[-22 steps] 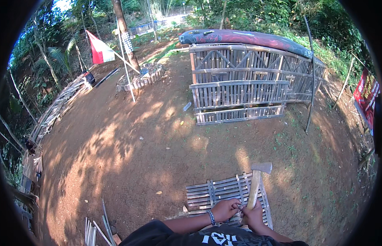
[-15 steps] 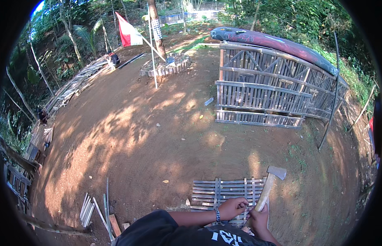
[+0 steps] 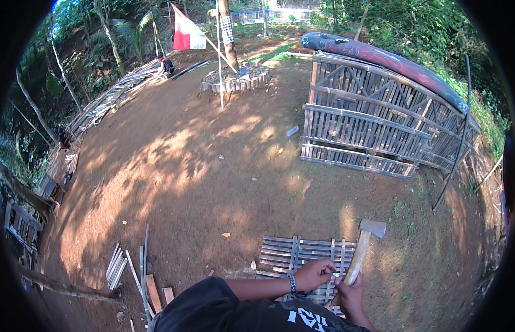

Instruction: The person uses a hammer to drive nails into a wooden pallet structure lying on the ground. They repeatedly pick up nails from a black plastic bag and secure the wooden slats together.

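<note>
My right hand (image 3: 349, 294) is wrapped round the wooden handle of a hatchet (image 3: 361, 252), whose grey metal head points up and away from me. Close beside it, my left hand (image 3: 314, 275), with a braided bracelet at the wrist, is closed in a pinch near the right thumb. Whatever sits between its fingertips is too small to make out. Beneath both hands lies a slatted bamboo panel (image 3: 279, 255) on the ground, partly hidden by my arms and dark shirt.
Bamboo strips (image 3: 116, 266) and short wooden boards (image 3: 153, 293) lie at my left. Ahead stands a large bamboo lattice (image 3: 362, 119) with a long dark boat-like shape (image 3: 379, 66) on top. A plastic bottle (image 3: 292, 131), flagpole (image 3: 220, 66) and crouching person (image 3: 167, 67) are farther off.
The view has turned a little left, so the background has slid to the right. Both hands and the hatchet keep nearly the same pose.
</note>
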